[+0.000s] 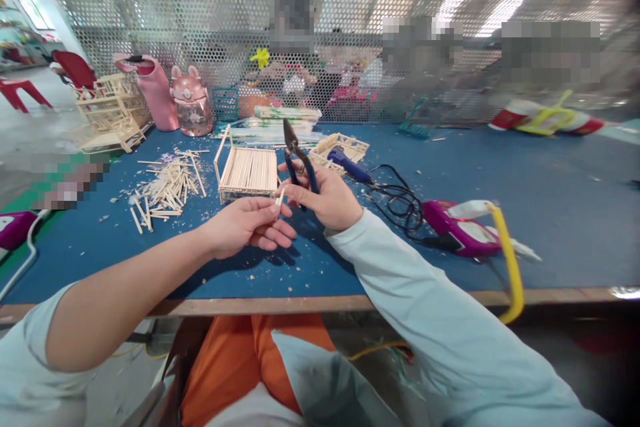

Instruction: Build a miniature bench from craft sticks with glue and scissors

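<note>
Between my left thumb and fingers is a short pale wooden stick (281,197), pinched by my left hand (253,225). My right hand (333,199) wraps around dark-handled cutting pliers (295,153), jaws pointing up and away. Its thumb and fingertip also touch the upper end of the stick. Just behind my hands stands a small model made of wooden sticks (249,170), with a slatted top and a raised frame at its left. To its left lies a loose pile of cut sticks (173,183).
A blue glue gun (350,165) lies beside another stick frame (330,143); its black cable runs to a purple power strip (463,230) with a yellow cable. A pink bottle (157,97), a clear cup (193,107) and bundled sticks (287,119) line the mesh screen (345,7).
</note>
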Tool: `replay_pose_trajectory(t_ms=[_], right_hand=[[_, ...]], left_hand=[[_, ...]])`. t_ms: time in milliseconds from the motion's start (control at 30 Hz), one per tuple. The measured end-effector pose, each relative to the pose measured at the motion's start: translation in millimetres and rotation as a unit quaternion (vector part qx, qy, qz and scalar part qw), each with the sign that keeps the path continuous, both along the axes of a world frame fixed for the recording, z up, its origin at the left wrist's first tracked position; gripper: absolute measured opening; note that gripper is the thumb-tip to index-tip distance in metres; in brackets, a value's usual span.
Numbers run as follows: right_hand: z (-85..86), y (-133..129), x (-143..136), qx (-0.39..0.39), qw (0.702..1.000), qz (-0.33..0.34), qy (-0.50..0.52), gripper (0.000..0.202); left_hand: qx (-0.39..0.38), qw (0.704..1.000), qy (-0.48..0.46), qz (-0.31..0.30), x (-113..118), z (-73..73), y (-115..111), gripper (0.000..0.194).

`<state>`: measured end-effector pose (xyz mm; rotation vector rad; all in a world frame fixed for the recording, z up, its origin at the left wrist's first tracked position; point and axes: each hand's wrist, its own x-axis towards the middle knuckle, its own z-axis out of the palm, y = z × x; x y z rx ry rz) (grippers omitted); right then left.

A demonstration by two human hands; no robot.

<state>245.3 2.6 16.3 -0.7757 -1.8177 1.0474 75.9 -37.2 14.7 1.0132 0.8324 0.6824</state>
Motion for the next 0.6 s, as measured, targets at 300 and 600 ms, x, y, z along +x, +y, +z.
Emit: replay_pose_trajectory(t_ms=[300, 600], right_hand=[[0.9, -8, -6, -0.033, 0.998, 0.042, 0.046, 0.043], [0.7, -12, -10, -0.037, 0.998, 0.026, 0.032, 0.04]], left_hand=[[0.04, 0.999, 0.029, 0.004, 0, -1.8, 0, 0.014], [0.071, 0.996, 0.056, -0.017, 1, -5.0, 3, 0.019]])
